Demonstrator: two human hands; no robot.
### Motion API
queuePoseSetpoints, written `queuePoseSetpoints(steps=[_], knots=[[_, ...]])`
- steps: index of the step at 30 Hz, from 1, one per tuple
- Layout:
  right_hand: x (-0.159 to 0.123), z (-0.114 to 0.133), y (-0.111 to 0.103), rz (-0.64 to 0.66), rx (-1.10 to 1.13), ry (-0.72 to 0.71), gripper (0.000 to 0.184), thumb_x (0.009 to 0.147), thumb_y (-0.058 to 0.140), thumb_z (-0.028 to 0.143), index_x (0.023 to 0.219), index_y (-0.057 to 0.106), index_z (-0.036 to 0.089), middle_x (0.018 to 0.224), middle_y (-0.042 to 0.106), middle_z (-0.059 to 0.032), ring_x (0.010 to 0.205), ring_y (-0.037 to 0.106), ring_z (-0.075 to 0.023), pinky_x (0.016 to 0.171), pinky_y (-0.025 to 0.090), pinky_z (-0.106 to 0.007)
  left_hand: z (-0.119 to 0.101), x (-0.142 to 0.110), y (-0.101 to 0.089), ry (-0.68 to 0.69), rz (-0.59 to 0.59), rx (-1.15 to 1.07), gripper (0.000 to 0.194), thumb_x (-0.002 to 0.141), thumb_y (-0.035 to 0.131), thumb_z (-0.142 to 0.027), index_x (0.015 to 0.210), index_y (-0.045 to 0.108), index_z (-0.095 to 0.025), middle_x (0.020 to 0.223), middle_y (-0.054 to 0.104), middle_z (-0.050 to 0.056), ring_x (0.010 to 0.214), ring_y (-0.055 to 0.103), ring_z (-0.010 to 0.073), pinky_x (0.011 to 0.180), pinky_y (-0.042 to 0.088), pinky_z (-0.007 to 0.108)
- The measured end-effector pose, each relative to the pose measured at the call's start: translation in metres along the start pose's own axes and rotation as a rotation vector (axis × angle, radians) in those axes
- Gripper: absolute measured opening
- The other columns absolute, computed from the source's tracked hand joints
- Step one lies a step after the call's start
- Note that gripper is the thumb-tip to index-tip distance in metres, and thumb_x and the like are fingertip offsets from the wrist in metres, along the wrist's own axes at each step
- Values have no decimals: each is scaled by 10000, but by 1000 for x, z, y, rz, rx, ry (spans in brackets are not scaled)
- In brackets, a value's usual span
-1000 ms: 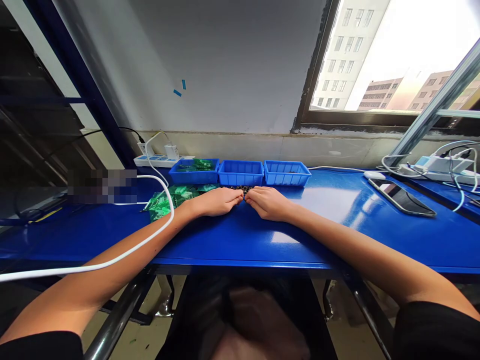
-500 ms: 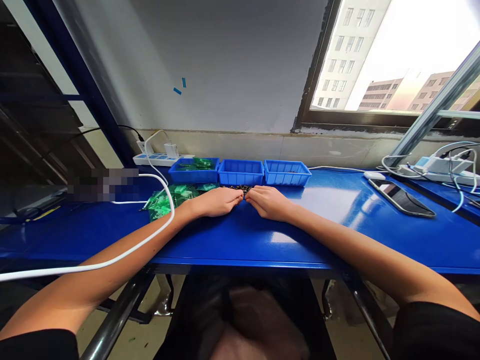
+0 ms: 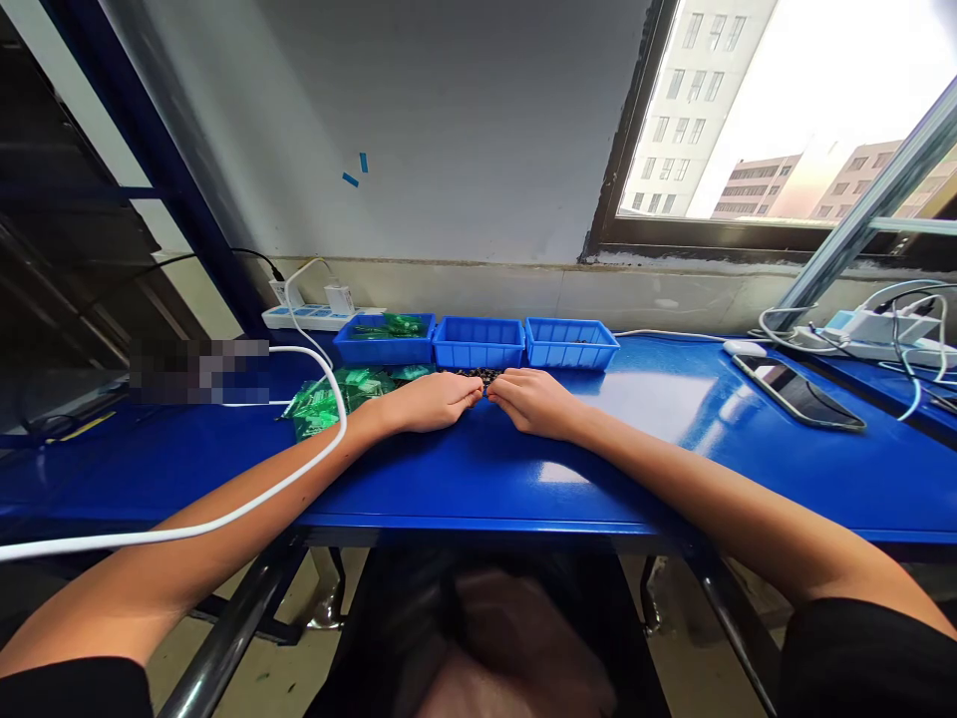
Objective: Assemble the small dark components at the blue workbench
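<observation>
My left hand [image 3: 432,401] and my right hand [image 3: 534,402] rest on the blue table, fingertips almost meeting. The fingers of both are closed in a pinch; whatever is between them is hidden or too small to name. Just behind the fingertips lies a pile of small dark pieces [image 3: 489,377], partly covered by my hands. Green translucent packets [image 3: 329,401] spread to the left, beside my left wrist. Behind stand three blue bins: the left bin [image 3: 381,349] has green packets [image 3: 396,326] in it, then the middle bin [image 3: 478,349], and the right bin [image 3: 572,349] with a few dark bits.
A white cable [image 3: 246,507] arcs across my left forearm. Behind the left bin is a power strip [image 3: 321,317] with chargers. To the right lie a phone [image 3: 799,392] and a white mouse-like object [image 3: 744,348], near a tangle of cables and another power strip [image 3: 889,334].
Both hands keep nearly the same closed pose over the table. The whole view has shifted very slightly; nothing else visibly differs.
</observation>
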State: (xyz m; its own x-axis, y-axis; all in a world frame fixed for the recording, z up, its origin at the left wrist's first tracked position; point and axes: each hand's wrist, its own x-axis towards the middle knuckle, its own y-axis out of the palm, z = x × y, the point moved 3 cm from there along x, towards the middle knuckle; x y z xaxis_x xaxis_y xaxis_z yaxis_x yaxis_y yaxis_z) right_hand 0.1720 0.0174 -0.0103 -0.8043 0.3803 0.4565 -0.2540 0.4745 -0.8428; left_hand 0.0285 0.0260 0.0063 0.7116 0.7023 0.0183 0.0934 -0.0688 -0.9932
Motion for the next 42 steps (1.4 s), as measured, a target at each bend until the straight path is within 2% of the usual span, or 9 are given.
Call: queuePoseSetpoints(steps=[15, 33, 39, 42], knots=[[0, 0, 1, 51, 37, 18, 269, 922, 347, 197, 802, 582, 149, 745, 624, -72, 693, 532, -156, 671, 382, -264, -2, -1, -2, 3, 32, 0, 255, 889, 288, -241, 764, 503, -183, 830, 627, 46, 747, 572, 166, 673, 414, 248], [1, 0, 1, 92, 48, 51, 257, 913, 349, 187, 813, 583, 147, 764, 626, -77, 700, 533, -157, 666, 381, -263, -1, 0, -1, 9, 26, 10, 262, 883, 282, -250, 727, 481, -184, 813, 624, 48, 726, 562, 167, 660, 401, 252], [2, 2, -2, 82, 112, 71, 264, 918, 338, 206, 797, 567, 151, 745, 618, -71, 690, 531, -153, 669, 389, -266, 3, 2, 0, 41, 18, -35, 257, 876, 287, -254, 742, 494, -184, 814, 625, 36, 731, 561, 159, 672, 406, 244], [1, 3, -5, 75, 161, 76, 207, 895, 386, 215, 811, 565, 153, 750, 619, -63, 698, 537, -151, 680, 397, -263, 4, 2, 0, 41, 31, -47, 248, 872, 292, -249, 764, 504, -180, 837, 626, 38, 757, 564, 160, 695, 408, 241]])
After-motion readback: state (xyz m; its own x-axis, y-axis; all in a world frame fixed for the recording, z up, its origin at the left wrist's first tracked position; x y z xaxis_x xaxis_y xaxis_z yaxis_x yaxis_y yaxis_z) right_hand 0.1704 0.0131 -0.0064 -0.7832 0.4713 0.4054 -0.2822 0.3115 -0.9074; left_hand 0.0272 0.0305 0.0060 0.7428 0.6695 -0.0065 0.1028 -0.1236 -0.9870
